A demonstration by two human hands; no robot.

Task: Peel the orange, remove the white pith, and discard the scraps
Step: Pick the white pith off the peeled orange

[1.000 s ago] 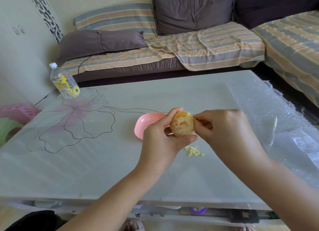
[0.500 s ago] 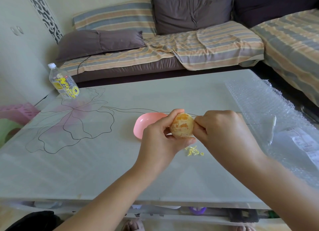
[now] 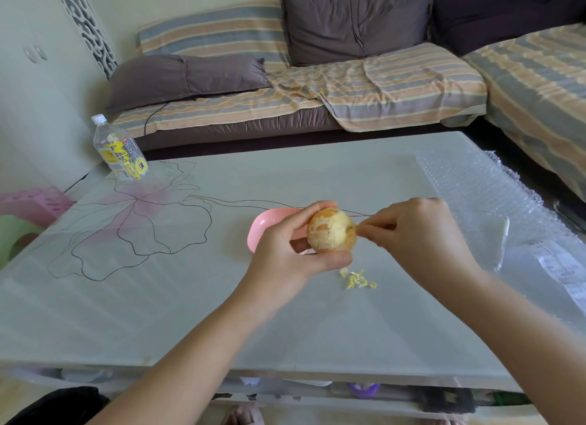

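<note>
Orange [image 3: 331,231]: cupped in left hand [image 3: 285,250] | right hand [image 3: 415,231] pinching pith at its side | advice: pull thin strips slowly, rotate fruit.

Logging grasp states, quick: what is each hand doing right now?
Left hand: closed, holding the orange.
Right hand: closed, pinching what looks like pith at the orange's right side.

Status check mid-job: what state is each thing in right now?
orange: peel off, held above the table.
pith: patches left on the orange.
left hand: grips the orange.
right hand: pinches pith at the orange's right side.
scraps: loose on the table, not discarded.
pink bowl: upright, partly behind the left hand.
bottle: standing, cap on.
</note>
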